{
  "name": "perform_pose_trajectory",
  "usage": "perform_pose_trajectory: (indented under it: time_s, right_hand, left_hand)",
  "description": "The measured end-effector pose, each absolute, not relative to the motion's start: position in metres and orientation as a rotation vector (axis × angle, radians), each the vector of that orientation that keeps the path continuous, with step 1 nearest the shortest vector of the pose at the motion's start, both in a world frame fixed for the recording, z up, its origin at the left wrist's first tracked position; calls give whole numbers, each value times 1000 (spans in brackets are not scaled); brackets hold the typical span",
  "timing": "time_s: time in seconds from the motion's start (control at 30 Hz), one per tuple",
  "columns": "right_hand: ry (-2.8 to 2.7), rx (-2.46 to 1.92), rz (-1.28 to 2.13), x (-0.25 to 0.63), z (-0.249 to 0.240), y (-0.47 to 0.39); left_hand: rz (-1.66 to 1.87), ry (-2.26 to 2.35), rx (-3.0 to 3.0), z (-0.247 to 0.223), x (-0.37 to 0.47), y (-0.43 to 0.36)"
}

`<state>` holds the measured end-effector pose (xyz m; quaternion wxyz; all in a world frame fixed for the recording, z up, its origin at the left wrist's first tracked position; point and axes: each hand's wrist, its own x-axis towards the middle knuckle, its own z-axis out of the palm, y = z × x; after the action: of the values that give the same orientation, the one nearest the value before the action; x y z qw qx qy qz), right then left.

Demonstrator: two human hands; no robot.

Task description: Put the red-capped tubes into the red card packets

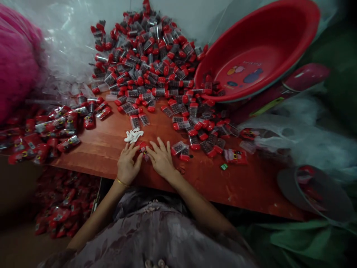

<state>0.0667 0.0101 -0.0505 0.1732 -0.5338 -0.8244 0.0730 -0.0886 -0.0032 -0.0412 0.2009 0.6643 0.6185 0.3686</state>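
A small red printed packet [143, 147] lies on the table between my two hands. My left hand [128, 164], with a gold-coloured bangle at the wrist, rests at its left side, fingers stretched and thumb apart. From the other side, my right hand [162, 159] touches the packet with its nearest fingers while the others spread outward. Just beyond my left fingertips is a little heap of white pieces [134, 135]. Clear tubes with red ends and dark contents [178, 148] lie to the right of my right hand.
A large pile of red-ended tubes [150, 56] covers the back of the reddish table [97, 156]. The red basin [304, 22] tilts at the back right. Printed red packets [67, 123] are heaped left, with more below the table [61, 208]. Clear plastic bags [304, 134] lie right.
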Motion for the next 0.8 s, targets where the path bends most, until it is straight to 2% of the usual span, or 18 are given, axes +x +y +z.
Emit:
perform_pose_trajectory:
  time_s: [0.13, 0.43, 0.8]
  right_hand:
    - [-2276, -1488, 229, 66, -52, 13]
    - [-2059, -1482, 131, 70, -33, 3]
    - [-1558, -1475, 707, 65, -33, 25]
  left_hand:
    - [1023, 1786, 1889, -35, -93, -8]
    - [1281, 1489, 1155, -25, -74, 10]
    - [1303, 1524, 1180, -37, -68, 35]
